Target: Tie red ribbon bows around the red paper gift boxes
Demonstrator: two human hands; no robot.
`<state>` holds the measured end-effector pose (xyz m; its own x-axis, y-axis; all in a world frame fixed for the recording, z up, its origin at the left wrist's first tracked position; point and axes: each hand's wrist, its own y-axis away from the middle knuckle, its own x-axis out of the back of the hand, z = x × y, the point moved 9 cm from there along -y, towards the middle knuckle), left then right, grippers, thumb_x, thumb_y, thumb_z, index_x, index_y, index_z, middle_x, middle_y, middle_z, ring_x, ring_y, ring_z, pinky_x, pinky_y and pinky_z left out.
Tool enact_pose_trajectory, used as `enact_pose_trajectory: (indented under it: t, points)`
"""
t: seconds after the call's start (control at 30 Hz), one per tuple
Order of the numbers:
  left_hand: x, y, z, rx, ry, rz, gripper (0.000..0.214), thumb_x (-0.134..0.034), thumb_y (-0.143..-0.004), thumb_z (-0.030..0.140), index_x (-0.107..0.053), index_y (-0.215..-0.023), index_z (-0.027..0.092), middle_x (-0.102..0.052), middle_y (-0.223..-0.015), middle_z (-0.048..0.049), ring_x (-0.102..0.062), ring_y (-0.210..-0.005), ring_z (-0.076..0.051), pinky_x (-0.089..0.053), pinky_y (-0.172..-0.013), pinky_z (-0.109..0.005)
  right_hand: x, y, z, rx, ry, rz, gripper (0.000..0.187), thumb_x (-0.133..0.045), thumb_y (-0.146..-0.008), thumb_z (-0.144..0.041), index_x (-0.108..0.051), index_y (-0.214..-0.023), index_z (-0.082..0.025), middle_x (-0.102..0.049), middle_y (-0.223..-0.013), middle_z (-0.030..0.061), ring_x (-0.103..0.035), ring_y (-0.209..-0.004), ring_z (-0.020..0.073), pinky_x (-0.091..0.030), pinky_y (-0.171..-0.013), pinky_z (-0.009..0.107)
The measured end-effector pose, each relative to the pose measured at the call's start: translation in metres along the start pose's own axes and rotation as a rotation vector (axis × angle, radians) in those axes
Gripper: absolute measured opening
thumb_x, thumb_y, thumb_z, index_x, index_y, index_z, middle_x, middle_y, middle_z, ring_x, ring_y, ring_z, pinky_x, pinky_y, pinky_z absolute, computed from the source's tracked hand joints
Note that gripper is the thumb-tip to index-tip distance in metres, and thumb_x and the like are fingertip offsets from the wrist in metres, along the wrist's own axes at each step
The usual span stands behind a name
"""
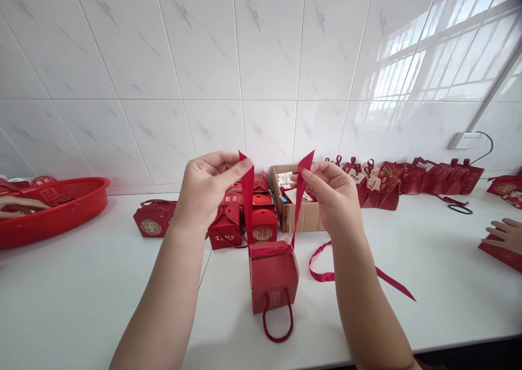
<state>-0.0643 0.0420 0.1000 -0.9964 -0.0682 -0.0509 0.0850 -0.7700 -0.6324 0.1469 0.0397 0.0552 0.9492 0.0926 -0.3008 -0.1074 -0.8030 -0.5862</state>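
Observation:
A small red gift box (pixel 274 283) stands on the white table in front of me, its dark red cord handle (pixel 278 339) hanging down on the near side. A red ribbon (pixel 248 196) runs through the top of the box, and both its ends rise upward. My left hand (pixel 214 188) pinches one end between thumb and fingers. The other end is pinched in my right hand (pixel 332 193) at about the same height. Beside my right forearm a second loose red ribbon (pixel 322 276) lies curled on the table, partly hidden by the arm.
Behind the box stand several finished red gift boxes (pixel 263 226) and a cardboard box (pixel 304 218) with cards. Tagged red bags (pixel 424 177) line the wall at right. A red basin (pixel 77 207) sits at left with another person's hand. Another hand (pixel 508 234) rests at far right.

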Motion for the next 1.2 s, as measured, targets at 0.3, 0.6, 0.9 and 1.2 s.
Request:
enact_pose_trajectory:
  t: [0.3, 0.6, 0.9, 1.2]
  points:
    - [-0.022, 0.005, -0.001, -0.018, 0.054, -0.077, 0.019, -0.082, -0.063, 0.033, -0.072, -0.072, 0.02, -0.07, -0.07, -0.0014, -0.064, -0.065, -0.013, -0.054, -0.061, -0.025, -0.019, 0.007, 0.005, -0.03, 0.028, -0.052, 0.018, -0.067, -0.079, -0.035, -0.056, -0.083, -0.021, -0.068, -0.068, -0.0006, -0.066, -0.069, 0.0153, -0.052, -0.064, 0.028]
    - [-0.048, 0.008, 0.008, -0.086, -0.102, -0.239, 0.018, -0.083, -0.06, 0.033, -0.072, -0.067, 0.02, -0.066, -0.084, -0.0042, -0.062, -0.073, -0.016, -0.053, -0.061, -0.027, -0.043, 0.012, 0.015, -0.132, -0.035, -0.305, 0.017, -0.067, -0.079, -0.034, -0.07, -0.087, -0.02, -0.068, -0.079, 0.0016, -0.064, -0.072, 0.0131, -0.055, -0.07, 0.029]
    - [-0.051, 0.014, -0.006, 0.061, -0.059, -0.315, 0.031, -0.075, -0.07, 0.042, -0.067, -0.091, 0.021, -0.061, -0.071, 0.0002, -0.06, -0.06, -0.012, -0.05, -0.054, -0.024, -0.05, 0.013, 0.024, -0.187, -0.094, -0.336, 0.015, -0.075, -0.072, -0.036, -0.072, -0.072, -0.022, -0.065, -0.066, -0.0016, -0.06, -0.063, 0.01, -0.052, -0.066, 0.026]
    - [-0.029, 0.025, -0.015, 0.06, -0.029, -0.2, 0.017, -0.075, -0.072, 0.033, -0.07, -0.073, 0.016, -0.07, -0.079, -0.0056, -0.066, -0.077, -0.018, -0.055, -0.07, -0.028, -0.043, 0.009, 0.03, -0.24, -0.08, -0.257, 0.017, -0.074, -0.072, -0.036, -0.07, -0.067, -0.02, -0.064, -0.063, -0.0012, -0.058, -0.059, 0.0103, -0.05, -0.063, 0.026]
